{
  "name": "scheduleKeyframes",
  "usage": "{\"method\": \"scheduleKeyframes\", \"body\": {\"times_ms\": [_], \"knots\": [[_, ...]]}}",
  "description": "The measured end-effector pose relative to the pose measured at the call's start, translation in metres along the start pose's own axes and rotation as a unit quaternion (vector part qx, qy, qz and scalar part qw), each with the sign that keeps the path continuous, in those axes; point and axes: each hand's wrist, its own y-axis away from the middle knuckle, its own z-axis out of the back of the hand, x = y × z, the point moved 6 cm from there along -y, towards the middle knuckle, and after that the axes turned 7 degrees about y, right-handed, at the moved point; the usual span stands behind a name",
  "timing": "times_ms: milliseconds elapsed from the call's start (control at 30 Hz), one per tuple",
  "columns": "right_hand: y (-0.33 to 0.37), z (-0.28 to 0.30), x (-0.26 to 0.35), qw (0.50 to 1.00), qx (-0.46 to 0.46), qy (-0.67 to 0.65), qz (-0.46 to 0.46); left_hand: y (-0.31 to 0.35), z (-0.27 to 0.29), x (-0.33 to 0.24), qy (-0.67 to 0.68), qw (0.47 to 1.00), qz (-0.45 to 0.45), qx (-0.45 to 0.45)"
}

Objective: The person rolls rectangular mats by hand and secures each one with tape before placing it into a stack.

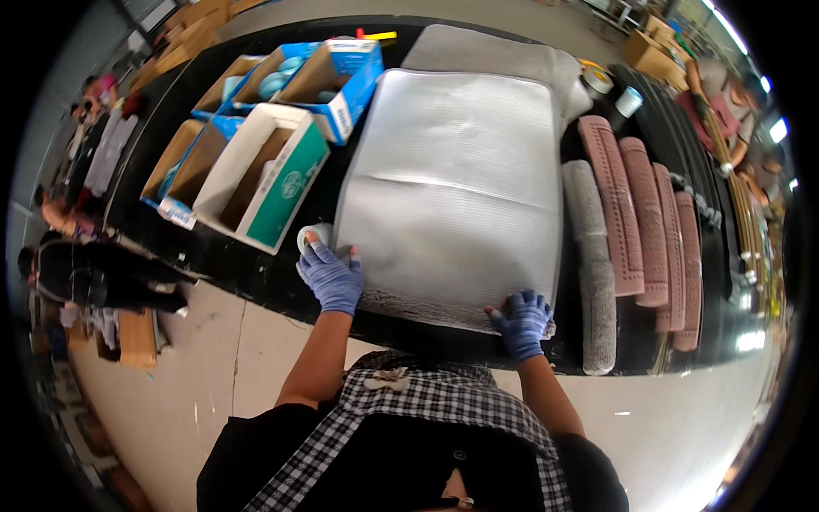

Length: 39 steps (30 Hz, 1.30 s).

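While we are standing at the black table, a silver-backed mat is lying face down across its middle, a strip of grey pile showing along the near edge. Behind it a grey mat is lying partly covered. To the left, blue boxes and a white box with a green side are standing open; to the right, a grey rolled mat and four pink rolled mats are lying side by side. Our gloved right hand is resting on the mat's near right corner, fingers bent, and we cannot tell whether it is pinching the edge. Our gloved left hand is touching a small white roll beside the mat, thumb standing apart from the fingers; whether it is gripping, we cannot tell.
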Motion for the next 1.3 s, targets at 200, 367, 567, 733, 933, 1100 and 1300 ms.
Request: {"method": "scheduleKeyframes", "body": {"times_ms": [200,367,567,733,933,1100,1300], "knots": [[0.004,-0.004,-0.003,0.997,-0.066,0.002,0.034,0.003,-0.008,0.003,-0.05,0.991,0.069,0.101],[-0.004,-0.001,0.002,0.999,-0.043,0.016,0.024,-0.007,-0.01,-0.003,-0.035,0.993,0.039,0.103],[0.001,0.0,-0.003,0.998,-0.059,-0.004,0.03,0.056,0.044,-0.066,0.26,0.899,-0.342,0.08],[-0.002,-0.002,0.004,0.994,-0.079,-0.024,0.066,0.082,0.022,-0.066,0.276,0.872,-0.354,0.194],[0.035,-0.014,0.009,0.97,-0.228,-0.001,0.088,0.072,0.016,-0.081,0.259,0.875,-0.364,0.186],[0.013,-0.006,0.014,0.984,-0.142,0.026,0.102,0.054,-0.018,-0.08,0.2,0.884,-0.334,0.258],[-0.055,0.026,0.018,0.998,-0.065,-0.014,0.01,0.014,-0.021,-0.11,0.21,0.912,-0.314,0.16]]}}
